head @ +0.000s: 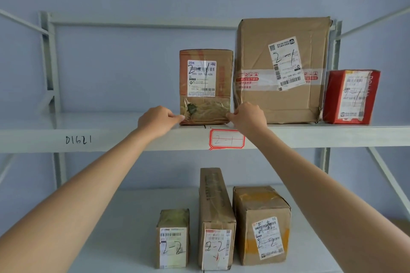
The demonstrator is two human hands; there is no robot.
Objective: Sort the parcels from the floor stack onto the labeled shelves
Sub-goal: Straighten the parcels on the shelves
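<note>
**Parcel on the 2-1 shelf could tip or get stuck**

Boxes stood close together on the upper shelf (111,137), and that was where trouble could come from. The big brown box (279,104) stood just beside the small parcel (206,99) that both hands held, with only a thin gap between them. A push to the right could jam the small parcel against the big box or knock it crooked. The small parcel stood tall and near the front edge, right above the red-framed 2-1 tag (226,139), so a pull toward the person could tip it off (that is only a guess from how it stood). The red box (350,97) sat farther right, out of the way.

Both arms reached up and forward, nearly straight. The left hand (158,121) pinched the parcel's bottom left corner with curled fingers. The right hand (249,117) pinched the bottom right corner the same way. The parcel's label read 2-1, like the shelf tag.
</note>
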